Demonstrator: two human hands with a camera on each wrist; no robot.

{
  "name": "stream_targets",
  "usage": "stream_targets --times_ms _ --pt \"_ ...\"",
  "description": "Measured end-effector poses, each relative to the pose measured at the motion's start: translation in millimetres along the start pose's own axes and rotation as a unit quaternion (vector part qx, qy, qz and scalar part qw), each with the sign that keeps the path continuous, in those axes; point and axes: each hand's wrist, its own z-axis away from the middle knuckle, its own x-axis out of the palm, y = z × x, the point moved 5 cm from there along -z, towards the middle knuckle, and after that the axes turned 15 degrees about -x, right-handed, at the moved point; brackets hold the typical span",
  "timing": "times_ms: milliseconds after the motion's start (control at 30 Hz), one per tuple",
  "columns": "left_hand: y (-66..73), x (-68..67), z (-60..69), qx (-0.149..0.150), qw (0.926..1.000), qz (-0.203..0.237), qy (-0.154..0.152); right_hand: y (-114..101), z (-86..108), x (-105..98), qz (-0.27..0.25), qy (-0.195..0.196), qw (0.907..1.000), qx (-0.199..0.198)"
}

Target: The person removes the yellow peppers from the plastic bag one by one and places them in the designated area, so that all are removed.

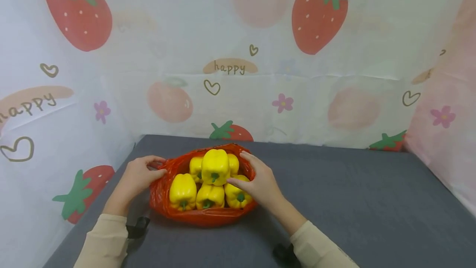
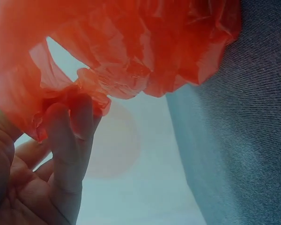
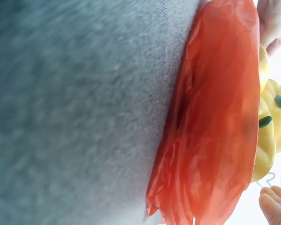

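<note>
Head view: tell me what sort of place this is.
Probably a makeshift recording booth: a strawberry-print backdrop surrounds a gray tabletop on three sides, with a red plastic bag of yellow bell peppers set on it.

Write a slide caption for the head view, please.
Left hand and right hand flank an open red bag of yellow peppers.

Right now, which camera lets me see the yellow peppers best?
The head view. It looks down into the open red bag, so six yellow peppers show, some with green stems. The right wrist view shows only a few, partly hidden behind the bag's side. The left wrist view shows the bag's crinkly plastic but no peppers.
</note>
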Motion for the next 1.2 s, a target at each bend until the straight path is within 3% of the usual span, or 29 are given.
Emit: stream_targets --times_ms 367,533,1200 --pt "5.6 -4.4 6.4 -0.002 0.9997 0.019 0.016 -9 -9.9 11 -0.032 -0.007 0.9994 -0.007" --pt "7.8 -5.7 7.1 0.011 0.9992 0.024 0.030 -13 -14.9 17 -0.053 -0.006 0.9986 -0.002" --pt "9.6 -5.9 8.2 0.007 0.9992 0.029 0.025 -23 -27.4 44 -0.053 0.022 0.9926 0.107"
